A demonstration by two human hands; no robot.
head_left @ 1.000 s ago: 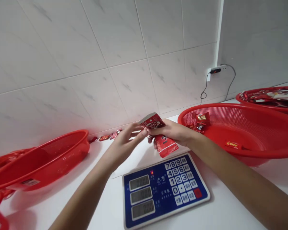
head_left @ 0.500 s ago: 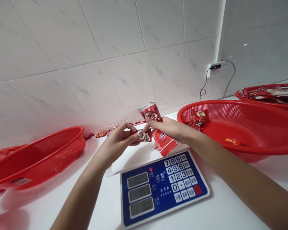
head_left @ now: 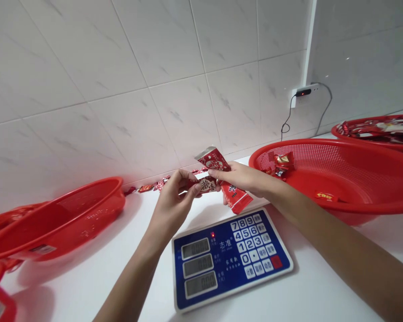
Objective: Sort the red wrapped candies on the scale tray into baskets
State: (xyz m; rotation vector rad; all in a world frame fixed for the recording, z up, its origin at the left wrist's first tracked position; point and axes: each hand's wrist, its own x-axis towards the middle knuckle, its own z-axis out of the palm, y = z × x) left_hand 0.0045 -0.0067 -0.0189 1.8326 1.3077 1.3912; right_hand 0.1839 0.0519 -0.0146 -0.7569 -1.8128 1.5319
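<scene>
My left hand [head_left: 179,192] pinches the left end of a small dark red candy packet [head_left: 208,184] printed with pale lettering. My right hand [head_left: 237,176] is closed on a red packet with a silvery end [head_left: 213,157], which sticks up past the thumb. A brighter red packet [head_left: 237,197] hangs out below the same hand; its upper part is hidden by the fingers. Right fingertips meet the right end of the small candy packet. Both hands are above the white pan of a blue-faced digital scale [head_left: 226,279], whose displays appear to read zeros.
A red perforated basket [head_left: 352,172] on the right holds several wrapped candies [head_left: 282,163]. Behind it, another red basket [head_left: 342,133] holds packets. Red basins [head_left: 83,214] stand at left. Candies [head_left: 146,188] line the tiled wall, which carries a socket [head_left: 298,96] with a cable.
My left hand and its candy packet have moved slightly right, closer to my right hand. The right hand keeps its packets, with little shift. The whole view has turned a bit.
</scene>
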